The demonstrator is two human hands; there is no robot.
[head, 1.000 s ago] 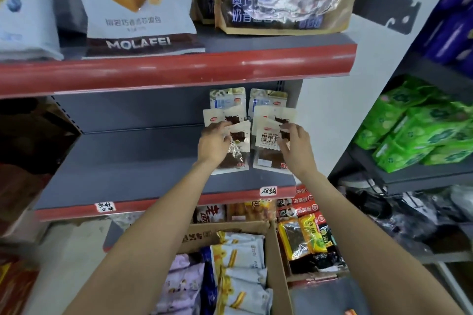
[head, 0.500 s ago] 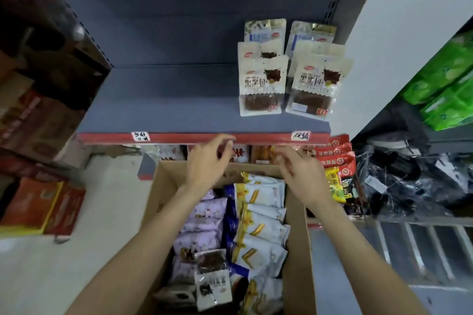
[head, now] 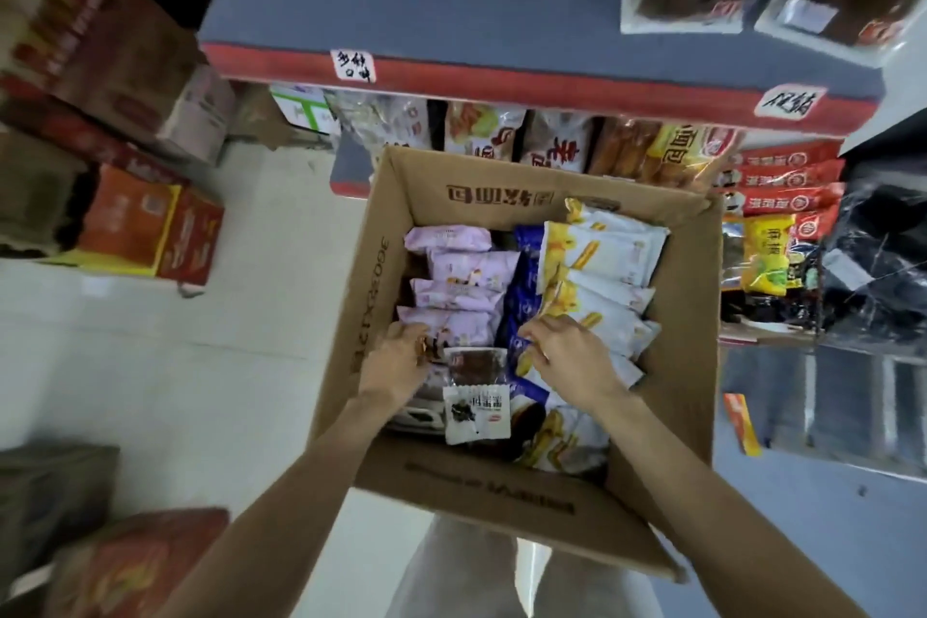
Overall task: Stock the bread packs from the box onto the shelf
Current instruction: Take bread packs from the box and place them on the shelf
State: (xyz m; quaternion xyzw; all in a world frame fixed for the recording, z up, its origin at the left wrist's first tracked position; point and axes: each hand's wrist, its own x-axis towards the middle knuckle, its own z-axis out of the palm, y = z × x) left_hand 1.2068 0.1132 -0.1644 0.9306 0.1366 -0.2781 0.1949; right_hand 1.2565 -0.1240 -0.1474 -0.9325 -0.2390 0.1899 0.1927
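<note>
Shelf edge tag (head: 786, 101) reads "双钻", handwritten. Left tag (head: 355, 65) handwritten, illegible. Box (head: 501, 199) print inverted, unreadable.

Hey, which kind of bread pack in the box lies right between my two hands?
The clear-windowed dark bread pack with the white label. It lies at the near end between your left hand and right hand, unlike the lilac, blue and yellow-and-white packs.

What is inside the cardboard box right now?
The cardboard box holds purple packs, yellow-white packs, blue packs and a dark bread pack. Both hands hide what lies beneath.
</note>
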